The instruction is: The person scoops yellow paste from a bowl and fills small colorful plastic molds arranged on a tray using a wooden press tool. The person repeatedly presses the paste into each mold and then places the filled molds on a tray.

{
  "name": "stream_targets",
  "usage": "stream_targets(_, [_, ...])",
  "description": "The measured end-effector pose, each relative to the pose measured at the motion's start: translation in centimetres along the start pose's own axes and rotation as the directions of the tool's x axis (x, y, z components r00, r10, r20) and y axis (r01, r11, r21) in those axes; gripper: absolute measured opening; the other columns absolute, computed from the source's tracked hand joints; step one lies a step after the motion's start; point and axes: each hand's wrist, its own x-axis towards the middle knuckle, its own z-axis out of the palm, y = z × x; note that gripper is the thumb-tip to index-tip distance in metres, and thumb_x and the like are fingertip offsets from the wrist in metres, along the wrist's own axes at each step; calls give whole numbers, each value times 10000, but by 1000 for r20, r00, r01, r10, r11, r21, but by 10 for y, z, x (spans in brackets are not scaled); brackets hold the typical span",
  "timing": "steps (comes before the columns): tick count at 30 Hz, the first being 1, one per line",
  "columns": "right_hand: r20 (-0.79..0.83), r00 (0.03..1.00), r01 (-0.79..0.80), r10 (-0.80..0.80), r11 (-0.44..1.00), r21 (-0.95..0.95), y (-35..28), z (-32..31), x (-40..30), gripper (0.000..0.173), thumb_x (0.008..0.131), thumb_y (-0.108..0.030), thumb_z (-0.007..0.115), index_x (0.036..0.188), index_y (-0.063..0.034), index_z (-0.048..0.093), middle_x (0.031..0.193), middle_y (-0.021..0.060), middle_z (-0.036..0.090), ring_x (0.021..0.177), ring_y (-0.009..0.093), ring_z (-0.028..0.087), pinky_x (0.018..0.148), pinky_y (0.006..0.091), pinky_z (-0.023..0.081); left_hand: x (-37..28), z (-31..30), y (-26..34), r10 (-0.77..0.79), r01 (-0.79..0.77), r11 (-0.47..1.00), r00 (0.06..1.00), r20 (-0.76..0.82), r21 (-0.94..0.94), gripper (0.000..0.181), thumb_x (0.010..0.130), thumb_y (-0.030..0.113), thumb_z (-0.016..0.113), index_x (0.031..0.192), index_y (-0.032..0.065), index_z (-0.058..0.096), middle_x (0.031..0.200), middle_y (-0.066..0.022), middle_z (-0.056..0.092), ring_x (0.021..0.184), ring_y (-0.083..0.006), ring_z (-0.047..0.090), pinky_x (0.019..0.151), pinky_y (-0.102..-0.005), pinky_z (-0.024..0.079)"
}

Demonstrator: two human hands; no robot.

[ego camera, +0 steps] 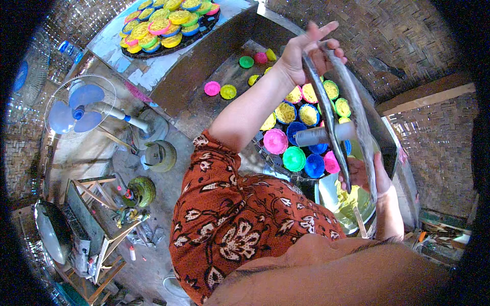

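My left hand (306,55) grips the upper ends of two long, dark, worn bars of a hand press (329,103), one finger stretched out. Around the lower ends is my right hand (363,172). A grey cylinder (312,136) sits crosswise at the bars, over a dark round tray (273,162). Small fluted cups crowd that tray. Some hold pale yellow strands, such as a blue cup (285,112); others look empty, such as a pink cup (275,141) and a green cup (294,159). Below my right hand, a basin (327,199) holds yellow dough (346,197) and a wooden stick (360,222).
Loose cups, including a pink one (212,88), lie on the brown surface. Another tray (168,51), piled with filled cups, stands at the upper left. A fan (78,111), a kettle (160,156), a green gas cylinder (141,191) and a wok (53,231) are at the left.
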Motion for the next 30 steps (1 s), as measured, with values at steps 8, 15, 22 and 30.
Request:
stream_targets(8, [-137, 990, -56, 30, 980, -191, -5, -26, 1, 638, 867, -572, 285, 1161, -32, 453, 902, 106, 581, 752, 198, 589, 651, 302, 476, -24, -24, -10, 33, -59, 975, 991, -127, -213, 680, 769, 618, 454, 1254, 142, 413, 620, 48, 478, 675, -145, 491, 791, -385, 415])
stream_targets(15, [-36, 999, 25, -37, 960, -278, -24, 16, 16, 618, 874, -562, 290, 1062, -21, 522, 837, 83, 589, 614, 154, 578, 566, 265, 474, -38, -37, 13, 70, -91, 978, 991, -116, -185, 645, 764, 643, 432, 1196, 164, 454, 582, 27, 465, 654, -178, 509, 753, -411, 421])
stream_targets(22, [-192, 962, 75, -192, 867, -492, -27, 14, 28, 586, 868, -555, 329, 949, -13, 539, 705, 65, 570, 552, 127, 549, 469, 254, 442, -28, -44, 15, 75, -108, 967, 986, -148, -230, 620, 761, 645, 436, 1148, 163, 490, 568, 31, 463, 619, -173, 509, 729, -407, 431])
stream_targets(30, [-182, 970, 33, -160, 830, -557, -27, 24, 6, 608, 840, -595, 351, 857, -17, 537, 599, 45, 522, 456, 120, 504, 416, 252, 400, -42, -33, -4, 44, -94, 981, 959, -281, -170, 569, 791, 597, 452, 1126, 143, 521, 538, 59, 435, 575, -115, 462, 721, -362, 426])
